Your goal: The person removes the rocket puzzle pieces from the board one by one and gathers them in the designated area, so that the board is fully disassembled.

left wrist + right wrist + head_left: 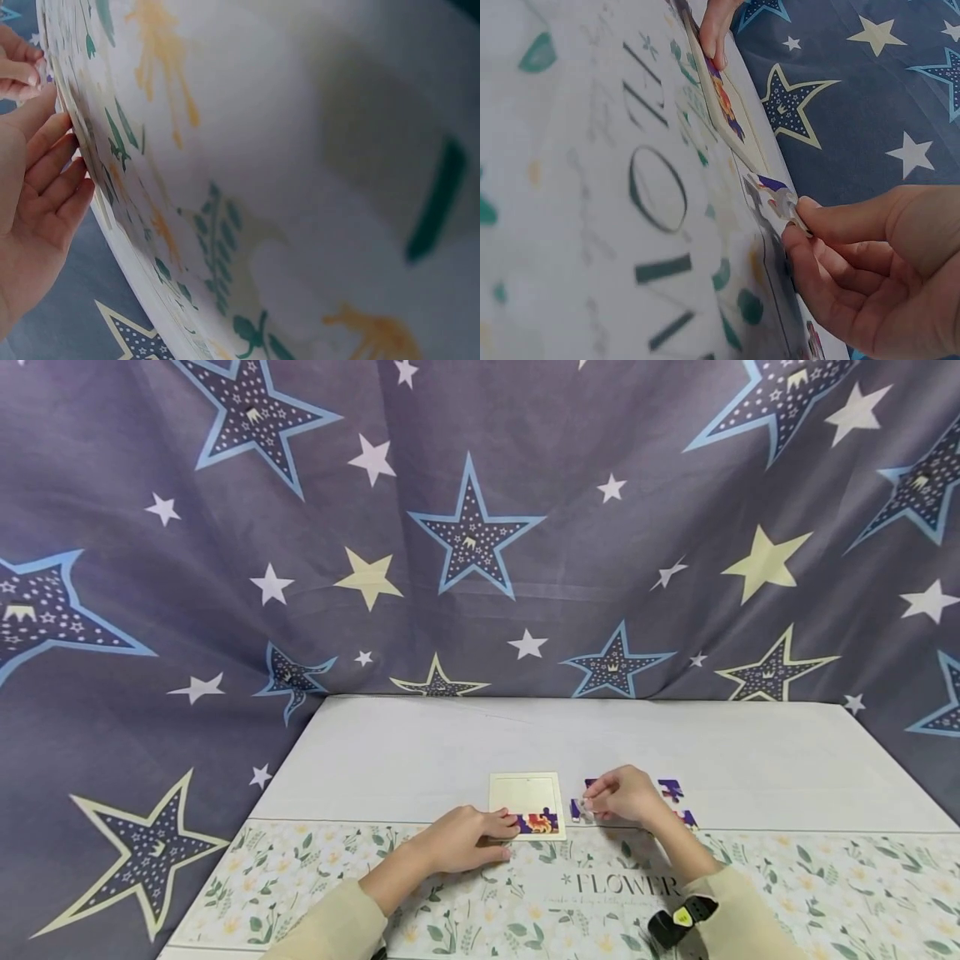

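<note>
A square, cream puzzle board (pixel 525 792) lies in front of me, with a joined row of purple and orange puzzle pieces (pixel 538 823) along its near edge. My left hand (pixel 471 839) rests at the board's near left corner, fingers stretched out and fingertips on the leftmost part of that row. To the right of the board, my right hand (pixel 624 793) pinches a purple and grey-white puzzle piece (pixel 784 201) between thumb and fingertips. In the right wrist view this piece is held at a tilt, close over the tabletop; the fingertips cover its near end.
Loose purple puzzle pieces lie about my right hand: one behind its fingers (pixel 591 782), another farther right (pixel 671 790), and one partly behind the wrist (pixel 687 818). A floral cloth (pixel 570 927) covers the table's near part; a starry curtain (pixel 420 635) hangs behind.
</note>
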A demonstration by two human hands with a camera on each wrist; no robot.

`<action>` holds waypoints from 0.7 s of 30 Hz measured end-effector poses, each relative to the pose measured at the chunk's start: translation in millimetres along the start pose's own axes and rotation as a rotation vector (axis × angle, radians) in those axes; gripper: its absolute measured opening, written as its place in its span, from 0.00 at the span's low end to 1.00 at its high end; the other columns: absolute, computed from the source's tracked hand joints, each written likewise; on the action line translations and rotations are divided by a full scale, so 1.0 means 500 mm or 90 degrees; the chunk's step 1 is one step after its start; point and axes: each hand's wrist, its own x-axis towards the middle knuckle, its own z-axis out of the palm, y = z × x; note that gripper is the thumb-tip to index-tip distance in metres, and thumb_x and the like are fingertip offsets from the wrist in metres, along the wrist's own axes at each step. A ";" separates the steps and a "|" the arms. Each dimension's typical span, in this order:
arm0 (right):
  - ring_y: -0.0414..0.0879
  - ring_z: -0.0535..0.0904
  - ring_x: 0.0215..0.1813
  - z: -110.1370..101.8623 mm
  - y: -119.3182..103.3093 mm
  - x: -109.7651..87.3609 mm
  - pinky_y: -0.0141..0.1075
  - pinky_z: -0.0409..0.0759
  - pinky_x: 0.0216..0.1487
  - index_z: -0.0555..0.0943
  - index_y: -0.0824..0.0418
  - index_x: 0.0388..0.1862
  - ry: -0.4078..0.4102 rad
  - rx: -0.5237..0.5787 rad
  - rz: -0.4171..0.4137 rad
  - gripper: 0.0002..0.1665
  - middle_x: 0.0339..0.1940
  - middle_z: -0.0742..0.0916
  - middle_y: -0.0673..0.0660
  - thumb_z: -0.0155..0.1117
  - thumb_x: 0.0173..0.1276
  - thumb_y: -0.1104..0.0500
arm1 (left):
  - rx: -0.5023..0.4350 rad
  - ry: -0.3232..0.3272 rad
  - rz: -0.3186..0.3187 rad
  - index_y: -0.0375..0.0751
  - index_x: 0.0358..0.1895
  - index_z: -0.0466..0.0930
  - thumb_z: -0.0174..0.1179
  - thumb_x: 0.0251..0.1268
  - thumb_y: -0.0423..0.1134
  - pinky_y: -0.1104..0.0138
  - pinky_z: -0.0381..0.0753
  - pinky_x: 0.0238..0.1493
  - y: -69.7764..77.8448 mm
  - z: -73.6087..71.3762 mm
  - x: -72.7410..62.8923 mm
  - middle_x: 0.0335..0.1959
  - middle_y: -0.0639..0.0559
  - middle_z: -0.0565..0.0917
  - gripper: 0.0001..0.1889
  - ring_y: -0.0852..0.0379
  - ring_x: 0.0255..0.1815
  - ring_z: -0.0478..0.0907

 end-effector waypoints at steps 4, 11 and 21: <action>0.40 0.81 0.20 -0.006 0.009 -0.006 0.33 0.83 0.25 0.86 0.66 0.30 0.007 -0.011 -0.007 0.05 0.20 0.87 0.54 0.72 0.54 0.67 | 0.002 0.001 -0.002 0.46 0.61 0.77 0.58 0.68 0.48 0.59 0.72 0.69 0.000 0.001 0.000 0.62 0.55 0.78 0.21 0.57 0.69 0.71; 0.40 0.80 0.21 -0.016 0.019 -0.014 0.32 0.82 0.25 0.87 0.64 0.31 0.023 -0.045 0.007 0.05 0.20 0.87 0.52 0.73 0.55 0.63 | -0.003 0.001 -0.003 0.46 0.61 0.77 0.58 0.68 0.48 0.59 0.72 0.69 0.001 0.001 -0.001 0.63 0.55 0.77 0.21 0.57 0.69 0.71; 0.40 0.78 0.20 -0.027 0.030 -0.024 0.31 0.79 0.23 0.88 0.62 0.31 0.042 -0.062 -0.009 0.05 0.20 0.86 0.51 0.74 0.54 0.63 | -0.004 0.003 -0.006 0.45 0.61 0.77 0.58 0.68 0.48 0.58 0.72 0.69 0.003 0.000 -0.001 0.62 0.54 0.78 0.21 0.57 0.69 0.71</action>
